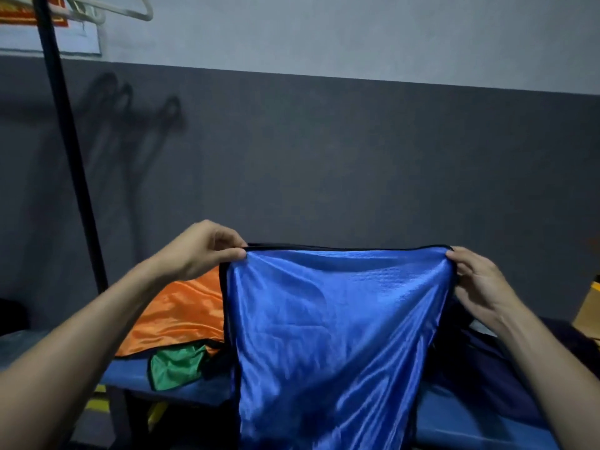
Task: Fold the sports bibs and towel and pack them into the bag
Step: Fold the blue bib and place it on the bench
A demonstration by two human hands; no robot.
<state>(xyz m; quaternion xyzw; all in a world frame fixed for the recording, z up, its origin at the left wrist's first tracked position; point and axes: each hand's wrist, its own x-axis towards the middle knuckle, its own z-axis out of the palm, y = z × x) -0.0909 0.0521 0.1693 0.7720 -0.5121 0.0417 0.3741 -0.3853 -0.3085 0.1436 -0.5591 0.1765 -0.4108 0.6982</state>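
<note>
A shiny blue bib (334, 332) with black trim hangs in front of me, stretched wide by its top edge. My left hand (201, 248) pinches its top left corner between thumb and fingers. My right hand (477, 280) grips its top right corner. Behind it on the left, an orange bib (175, 313) lies on the blue table (136, 375), and a crumpled green bib (175, 365) sits near the table's front edge. A dark navy shape (493, 368), maybe the bag, lies to the right, mostly hidden by the blue bib and my arm.
A black rack pole (69, 147) rises at the left, with hangers (139, 11) at the top. A grey wall stands close behind the table. A cardboard box (589, 306) shows at the right edge. Yellow and black floor marks lie below the table.
</note>
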